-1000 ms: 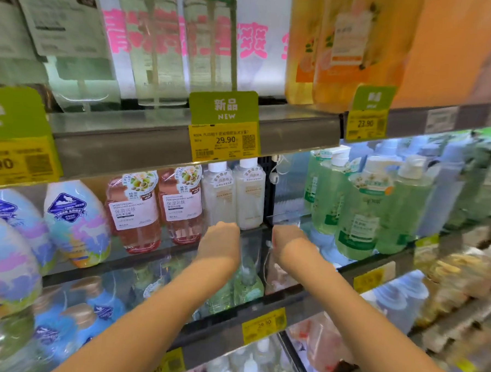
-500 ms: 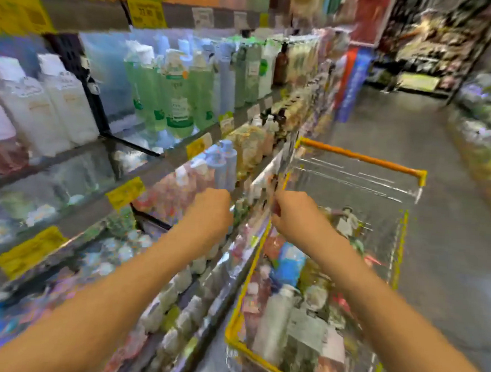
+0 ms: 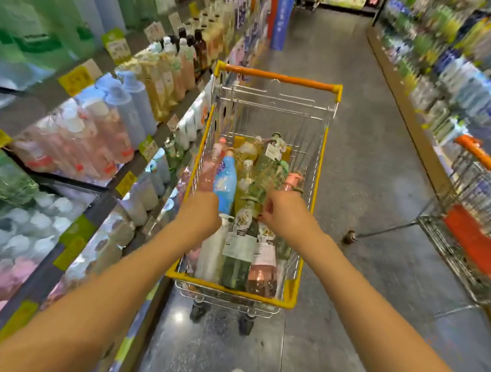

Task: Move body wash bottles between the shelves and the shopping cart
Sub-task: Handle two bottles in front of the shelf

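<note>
A shopping cart [image 3: 308,217] with a yellow rim and an orange handle stands in the aisle, holding several body wash bottles. Among them lie a blue bottle [image 3: 225,184], a dark green bottle [image 3: 239,251], a pink bottle [image 3: 262,269] and a white bottle [image 3: 211,255]. My left hand [image 3: 201,213] hovers over the cart's left side, above the white bottle's top, fingers bent downward with nothing seen in them. My right hand [image 3: 287,213] hangs beside the green bottle's pump, fingers loosely curled and holding nothing. Shelves [image 3: 99,138] on the left carry more bottles.
A second cart [image 3: 470,214] with an orange handle stands at the right, its wheel [image 3: 349,236] jutting into the aisle. Stocked shelves [image 3: 457,83] line the right side. Grey floor [image 3: 367,163] runs between the cart and the right shelves.
The view has swung from the left shelves to the cart. Both hands have come away from the shelf and now hang over the bottles in the cart.
</note>
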`<state>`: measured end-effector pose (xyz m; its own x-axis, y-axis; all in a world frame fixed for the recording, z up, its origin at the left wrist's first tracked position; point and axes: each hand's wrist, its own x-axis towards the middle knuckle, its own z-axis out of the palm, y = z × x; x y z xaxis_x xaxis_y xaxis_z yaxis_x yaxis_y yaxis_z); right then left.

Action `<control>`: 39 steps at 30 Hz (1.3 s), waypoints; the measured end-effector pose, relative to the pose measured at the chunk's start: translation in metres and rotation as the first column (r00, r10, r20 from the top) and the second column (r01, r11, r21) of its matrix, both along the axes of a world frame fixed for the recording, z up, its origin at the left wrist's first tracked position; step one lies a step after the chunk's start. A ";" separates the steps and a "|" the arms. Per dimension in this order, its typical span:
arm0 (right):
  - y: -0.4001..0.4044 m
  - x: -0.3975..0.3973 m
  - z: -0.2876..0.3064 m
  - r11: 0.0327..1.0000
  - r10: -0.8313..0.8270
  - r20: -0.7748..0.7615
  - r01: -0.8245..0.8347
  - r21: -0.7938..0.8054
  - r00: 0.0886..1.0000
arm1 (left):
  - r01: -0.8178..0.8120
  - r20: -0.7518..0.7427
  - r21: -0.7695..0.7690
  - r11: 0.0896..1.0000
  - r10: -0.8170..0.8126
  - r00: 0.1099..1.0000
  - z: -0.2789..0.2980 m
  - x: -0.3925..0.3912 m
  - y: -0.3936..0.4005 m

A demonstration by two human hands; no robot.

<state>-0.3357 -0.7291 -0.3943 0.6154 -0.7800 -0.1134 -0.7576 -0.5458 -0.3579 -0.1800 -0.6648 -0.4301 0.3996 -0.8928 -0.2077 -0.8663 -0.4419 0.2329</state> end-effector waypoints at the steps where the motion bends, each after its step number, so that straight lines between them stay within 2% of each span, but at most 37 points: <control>1: 0.001 0.002 -0.011 1.000 -0.012 0.007 0.012 0.027 1.000 | -0.008 -0.013 0.017 1.000 0.009 1.000 -0.010 0.003 0.001; 6: 0.000 0.019 -0.072 0.981 -0.114 0.007 0.111 0.162 0.993 | -0.068 -0.107 0.081 0.994 0.076 0.991 -0.071 0.022 -0.002; 10: 0.006 0.033 -0.128 0.910 -0.292 -0.056 0.296 0.290 0.955 | -0.123 -0.252 0.161 0.979 0.162 0.954 -0.133 0.036 -0.005; 13: 0.013 0.044 -0.167 0.800 -0.476 -0.079 0.468 0.375 0.876 | -0.136 -0.359 0.181 0.974 0.194 0.913 -0.187 0.048 -0.006; 17: 0.016 0.055 -0.208 0.641 -0.651 0.023 0.534 0.552 0.759 | -0.268 -0.534 0.034 0.963 0.244 0.810 -0.254 0.057 -0.007; 19: 0.016 0.055 -0.223 0.608 -0.686 0.021 0.558 0.565 0.727 | -0.308 -0.583 0.051 0.950 0.279 0.763 -0.250 0.050 -0.009; 22: 0.011 0.054 -0.225 0.597 -0.695 -0.028 0.598 0.534 0.719 | -0.265 -0.534 0.073 0.962 0.262 0.804 -0.240 0.043 -0.019; 24: 0.007 0.052 -0.227 0.597 -0.680 -0.068 0.605 0.526 0.730 | -0.207 -0.559 0.114 0.972 0.235 0.795 -0.242 0.050 -0.026; 26: 0.005 0.052 -0.229 0.608 -0.666 -0.088 0.608 0.511 0.740 | -0.142 -0.607 0.175 0.974 0.220 0.764 -0.242 0.060 -0.036; 29: 0.005 0.051 -0.230 0.617 -0.679 -0.043 0.602 0.507 0.732 | -0.208 -0.656 0.248 0.946 0.322 0.683 -0.236 0.063 -0.047; 32: 0.007 0.047 -0.228 0.593 -0.720 0.041 0.583 0.555 0.693 | -0.281 -0.645 0.161 0.946 0.316 0.696 -0.228 0.056 -0.040; 36: 0.010 0.037 -0.215 0.556 -0.772 0.171 0.518 0.650 0.613 | -0.300 -0.680 -0.046 0.953 0.189 0.708 -0.206 0.050 -0.018; 39: 0.009 0.033 -0.193 0.598 -0.735 0.254 0.425 0.680 0.628 | -0.333 -0.695 -0.125 0.935 0.157 0.702 -0.171 0.056 -0.005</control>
<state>-0.3026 -0.7203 -0.5869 0.1292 -0.8825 -0.4522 -0.4746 0.3454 -0.8096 -0.1236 -0.6700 -0.6012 0.4470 -0.8379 -0.3131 -0.3141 -0.4748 0.8222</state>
